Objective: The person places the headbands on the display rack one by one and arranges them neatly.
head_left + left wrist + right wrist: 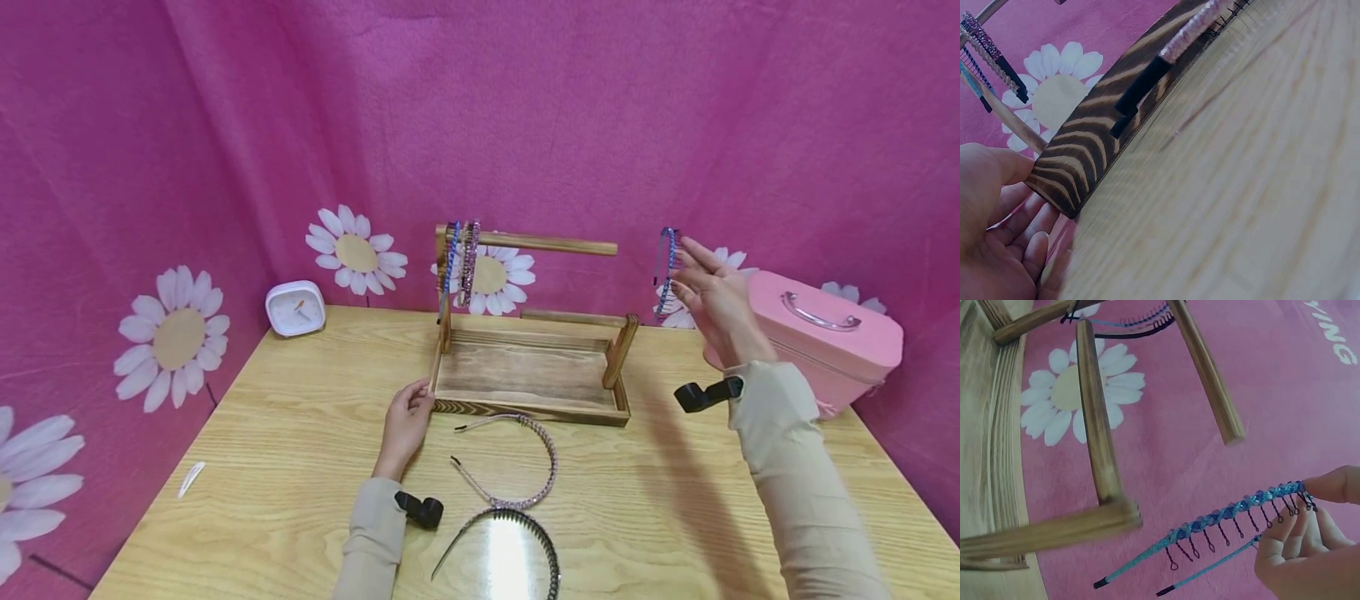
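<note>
My right hand [716,304] pinches a blue beaded headband [1229,514] between thumb and fingers, held up in the air right of the wooden rack [525,410]. Wire loops line the band's inner side, and its two dark tips point away from the hand. At the rack's front left corner my left hand [405,429] grips the tray edge, thumb above and fingers below. A blue headband [451,262] and a glittery pink one [470,262] hang at the left end of the upper rod [555,242], whose right end is free.
A pink headband [552,467] and a black headband [551,550] lie on the table before the rack. To the right stands a pink case [817,333] with a metal handle. A white clock [296,308] sits back left, a white hair clip [191,479] nearer.
</note>
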`<action>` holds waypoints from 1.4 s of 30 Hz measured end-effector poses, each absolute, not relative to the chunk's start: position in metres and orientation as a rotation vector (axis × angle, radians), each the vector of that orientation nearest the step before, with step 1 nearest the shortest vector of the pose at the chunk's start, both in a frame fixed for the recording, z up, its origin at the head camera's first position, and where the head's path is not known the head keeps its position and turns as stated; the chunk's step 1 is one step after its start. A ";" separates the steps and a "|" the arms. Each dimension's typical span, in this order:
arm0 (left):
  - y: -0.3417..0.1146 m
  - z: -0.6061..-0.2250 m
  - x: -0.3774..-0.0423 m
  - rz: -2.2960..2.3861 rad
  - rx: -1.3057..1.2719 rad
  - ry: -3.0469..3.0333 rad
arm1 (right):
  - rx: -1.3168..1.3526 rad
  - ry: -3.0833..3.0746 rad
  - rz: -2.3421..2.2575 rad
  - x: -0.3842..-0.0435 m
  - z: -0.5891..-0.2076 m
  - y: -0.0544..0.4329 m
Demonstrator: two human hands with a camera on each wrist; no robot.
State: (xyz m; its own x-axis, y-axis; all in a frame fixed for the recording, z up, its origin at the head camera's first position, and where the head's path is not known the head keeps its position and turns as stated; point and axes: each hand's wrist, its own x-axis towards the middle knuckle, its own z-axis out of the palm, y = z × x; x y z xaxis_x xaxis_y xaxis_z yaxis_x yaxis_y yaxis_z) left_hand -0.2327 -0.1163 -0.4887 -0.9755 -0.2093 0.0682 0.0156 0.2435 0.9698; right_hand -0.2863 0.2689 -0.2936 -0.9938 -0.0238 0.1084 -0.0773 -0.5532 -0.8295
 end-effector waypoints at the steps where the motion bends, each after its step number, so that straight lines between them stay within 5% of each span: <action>1: -0.116 -0.489 -0.233 -1.820 0.184 -2.327 | 0.176 -1.482 2.721 -0.289 -0.293 0.264; 42: -0.117 -0.489 -0.233 -1.817 0.171 -2.317 | 0.156 -1.780 2.744 -0.331 -0.291 0.078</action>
